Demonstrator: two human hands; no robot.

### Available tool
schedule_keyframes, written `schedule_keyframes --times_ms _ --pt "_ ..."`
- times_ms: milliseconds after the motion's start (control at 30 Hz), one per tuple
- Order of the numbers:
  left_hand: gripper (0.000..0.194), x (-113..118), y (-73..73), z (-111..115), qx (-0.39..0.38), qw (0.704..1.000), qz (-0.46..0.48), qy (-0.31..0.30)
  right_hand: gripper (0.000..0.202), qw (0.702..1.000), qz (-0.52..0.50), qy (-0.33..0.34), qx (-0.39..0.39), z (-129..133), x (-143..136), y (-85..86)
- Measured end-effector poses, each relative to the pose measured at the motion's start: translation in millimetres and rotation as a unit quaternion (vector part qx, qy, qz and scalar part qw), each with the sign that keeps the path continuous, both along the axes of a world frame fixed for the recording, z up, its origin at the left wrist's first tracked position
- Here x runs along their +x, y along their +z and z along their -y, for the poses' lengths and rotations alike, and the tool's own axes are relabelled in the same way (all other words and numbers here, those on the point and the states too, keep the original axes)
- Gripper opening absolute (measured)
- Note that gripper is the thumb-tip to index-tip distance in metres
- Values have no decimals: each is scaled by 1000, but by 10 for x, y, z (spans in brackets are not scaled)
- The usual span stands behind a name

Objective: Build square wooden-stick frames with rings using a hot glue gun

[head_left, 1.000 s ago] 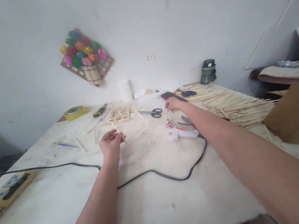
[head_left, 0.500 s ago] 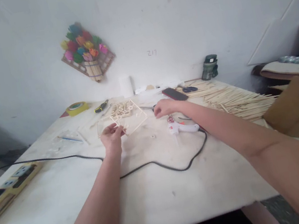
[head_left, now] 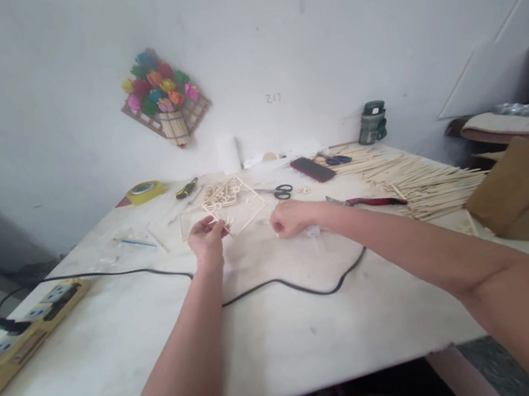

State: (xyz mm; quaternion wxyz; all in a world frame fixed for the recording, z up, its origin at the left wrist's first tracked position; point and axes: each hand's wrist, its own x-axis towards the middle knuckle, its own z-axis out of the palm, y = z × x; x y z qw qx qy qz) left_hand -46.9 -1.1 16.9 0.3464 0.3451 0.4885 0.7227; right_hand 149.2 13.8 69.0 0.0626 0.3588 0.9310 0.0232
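Observation:
My left hand (head_left: pixel 207 240) is closed on a square frame of thin wooden sticks (head_left: pixel 253 216), pinching its near corner between thumb and fingers. The frame is tilted above the table. My right hand (head_left: pixel 289 219) is low over the tabletop to the right of the frame, its fingers curled together. A pale bit shows under the fingertips, but what they hold is too small to name. Beneath my right wrist lies a white glue gun (head_left: pixel 314 233), mostly hidden, with its black cord (head_left: pixel 278 281) curving across the table. Behind the frame is a pile of short stick pieces (head_left: pixel 220 193).
Black-handled scissors (head_left: pixel 283 191), a phone (head_left: pixel 313 169) and red-handled pliers (head_left: pixel 377 201) lie beyond my right arm. Long sticks (head_left: pixel 423 178) spread at right beside a cardboard box (head_left: pixel 523 202). Yellow tape (head_left: pixel 144 191), a utility knife (head_left: pixel 186 188) and a power strip (head_left: pixel 29 339) are at left.
My right hand has come down and nearer, from beside the scissors to the small pale piece on the table. The scissors and pliers are now uncovered. My left hand keeps the frame.

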Motion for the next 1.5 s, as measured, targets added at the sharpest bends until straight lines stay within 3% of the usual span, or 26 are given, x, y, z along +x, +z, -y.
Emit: schedule_keyframes --times_ms 233,367,567,933,1100,1267,1500 --pt "33 -18 -34 -19 -24 999 -7 -27 21 973 -90 -204 64 -577 534 190" --pt "35 -17 -48 -16 -44 997 -21 -58 22 932 -144 -330 46 -852 789 115" --pt "37 6 -68 1 -56 992 -65 -97 23 900 -152 -407 35 -993 889 -60" --pt "31 4 -28 35 -123 976 -124 -132 25 889 -177 -416 71 -965 889 -55" --pt "27 -3 -10 48 -162 969 -129 -131 26 893 -206 -385 111 -742 851 32" --pt "26 5 -57 26 -177 961 -159 -140 43 878 -250 -380 147 -424 792 90" --pt "21 59 -30 82 -229 947 -168 -151 42 856 -367 -337 140 -16 687 39"
